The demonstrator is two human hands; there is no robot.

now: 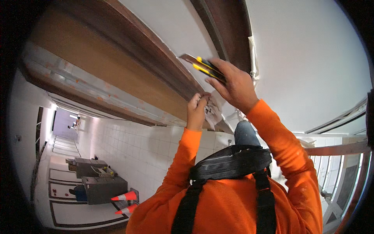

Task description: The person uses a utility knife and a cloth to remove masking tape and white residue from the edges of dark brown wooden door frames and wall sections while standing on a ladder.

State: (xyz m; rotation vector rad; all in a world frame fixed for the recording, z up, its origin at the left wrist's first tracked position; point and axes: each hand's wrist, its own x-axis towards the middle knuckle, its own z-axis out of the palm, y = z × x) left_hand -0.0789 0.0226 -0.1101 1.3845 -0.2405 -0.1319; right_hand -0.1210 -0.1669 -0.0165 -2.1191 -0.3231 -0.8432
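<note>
My right hand (238, 84) grips a yellow-and-black snap-off utility knife (209, 69). Its blade (188, 57) is out, and the tip is at or very near the edge of a dark wooden frame (163, 48) where it borders the white wall panel (178, 23); contact cannot be told. Lower down, my left hand (197, 109) is closed around a crumpled pale wad (214, 112), either cloth or paper. That hand is beside the frame's lower part, and its fingertips are partly hidden by the wad.
A loose pale strip (253, 58) hangs along a second dark wooden trim (233, 32). Grey cabinets (105, 187) and two orange-and-white traffic cones (125, 196) stand on the tiled floor (137, 146). Far down the corridor is a person (76, 124). A wooden rail (336, 150) runs at right.
</note>
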